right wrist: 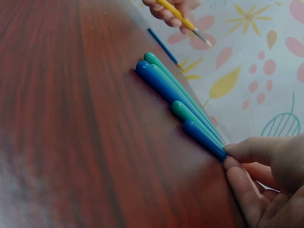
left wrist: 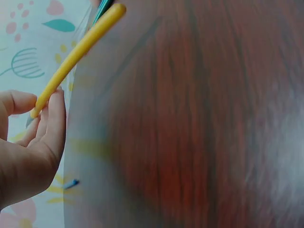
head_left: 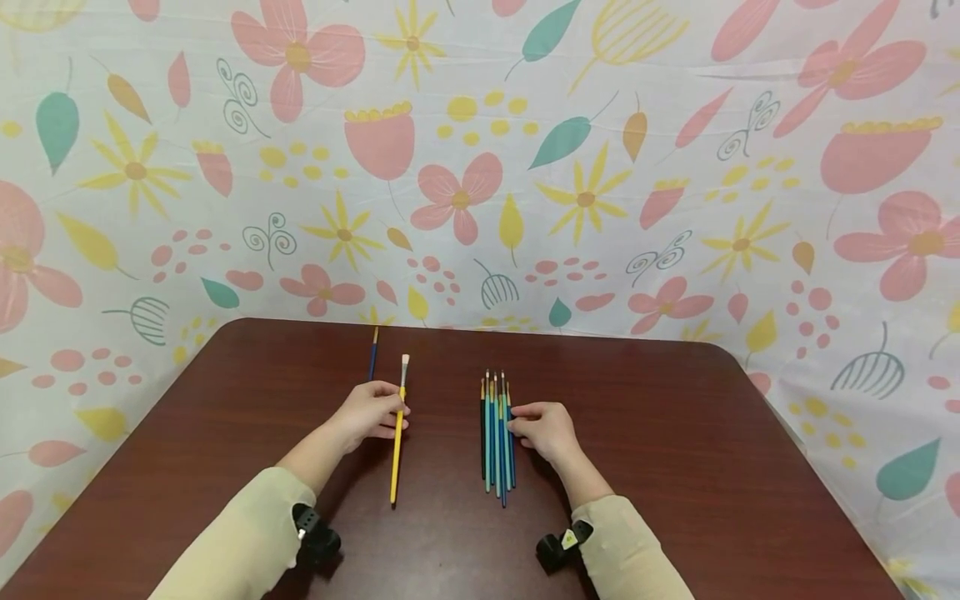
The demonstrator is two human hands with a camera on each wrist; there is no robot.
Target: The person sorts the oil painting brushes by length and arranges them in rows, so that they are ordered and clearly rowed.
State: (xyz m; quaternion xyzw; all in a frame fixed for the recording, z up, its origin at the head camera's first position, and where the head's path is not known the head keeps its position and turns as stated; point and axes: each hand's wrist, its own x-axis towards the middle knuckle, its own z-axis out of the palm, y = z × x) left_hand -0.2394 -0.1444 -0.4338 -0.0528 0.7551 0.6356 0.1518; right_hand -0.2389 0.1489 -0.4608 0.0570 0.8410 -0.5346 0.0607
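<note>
My left hand [head_left: 369,412] pinches a yellow-handled paintbrush [head_left: 397,458] with its pale bristles pointing up and away. In the left wrist view the yellow handle [left wrist: 78,57] is raised above the table, thumb on one side and fingers on the other. Several paintbrushes [head_left: 492,450] with teal, blue and black handles lie side by side on the table, bristles toward the back. At their right edge is my right hand [head_left: 550,429]. Its thumb and index finger pinch the outermost dark blue paintbrush [right wrist: 204,140], as the right wrist view shows.
Beyond my left hand, a single blue paintbrush [head_left: 372,362] lies near the back edge of the brown wooden table [head_left: 637,400]. Behind the table hangs a white cloth [head_left: 465,108] printed with flowers and leaves.
</note>
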